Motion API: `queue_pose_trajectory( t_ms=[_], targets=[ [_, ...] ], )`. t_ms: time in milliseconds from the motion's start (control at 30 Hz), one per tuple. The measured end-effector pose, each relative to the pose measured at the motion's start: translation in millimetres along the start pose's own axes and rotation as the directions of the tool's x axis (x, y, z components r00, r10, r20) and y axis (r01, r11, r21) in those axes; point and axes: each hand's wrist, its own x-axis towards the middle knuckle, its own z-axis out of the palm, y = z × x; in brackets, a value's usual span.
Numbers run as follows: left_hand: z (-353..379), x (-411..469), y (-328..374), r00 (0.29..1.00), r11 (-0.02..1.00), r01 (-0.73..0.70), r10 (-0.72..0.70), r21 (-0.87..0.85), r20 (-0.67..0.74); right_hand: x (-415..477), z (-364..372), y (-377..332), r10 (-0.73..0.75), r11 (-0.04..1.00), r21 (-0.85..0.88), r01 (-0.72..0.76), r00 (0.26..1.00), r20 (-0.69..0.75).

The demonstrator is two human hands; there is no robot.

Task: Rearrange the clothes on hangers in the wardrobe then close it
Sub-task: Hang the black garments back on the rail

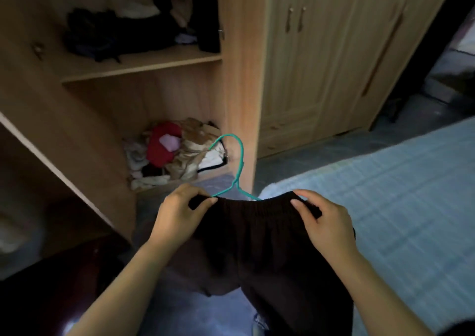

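A dark brown garment (257, 238) with an elastic waistband hangs between my two hands in front of the open wardrobe (239, 78). My left hand (180, 215) pinches the left end of the waistband. At the right end, my right hand (326, 222) grips the band. A teal wire hanger (237, 171) rises from inside the waistband, its hook pointing up toward the wardrobe. Dark clothes (108, 35) lie on the wardrobe's upper shelf, and other garments hang above them.
A heap of red, beige and white clothes (172, 153) fills the lower compartment. The wardrobe door (59, 135) stands open at left. A second closed cupboard (321, 58) stands to the right. A bed with a blue cover (401, 194) lies at right.
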Motion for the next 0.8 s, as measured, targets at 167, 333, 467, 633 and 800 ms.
queue_pose_trajectory(
  t_ms=[167,333,467,633,800],
  targets=[
    [-28.0,99.1,-54.9,0.997,0.996,-0.009,0.016,0.084,-0.081,102.3,76.7,-17.2,-0.153,0.988,0.023,0.151,0.986,0.074],
    [-62.2,238.1,-96.2,0.988,0.987,-0.013,0.037,0.160,-0.150,241.9,138.6,-41.3,-0.263,0.960,0.147,0.239,0.950,0.168],
    [-97.1,347.3,-115.9,0.982,0.981,-0.036,0.070,0.189,-0.176,360.2,180.7,-69.9,-0.348,0.925,0.209,0.316,0.928,0.135],
    [-147.8,470.8,-141.4,0.957,0.972,-0.069,0.128,0.223,-0.261,493.3,227.4,-128.1,-0.441,0.885,0.166,0.436,0.898,-0.008],
    [-215.3,596.6,-165.0,0.901,0.960,-0.139,0.225,0.244,-0.372,624.3,264.7,-207.4,-0.565,0.811,0.053,0.582,0.804,-0.182]
  ],
)
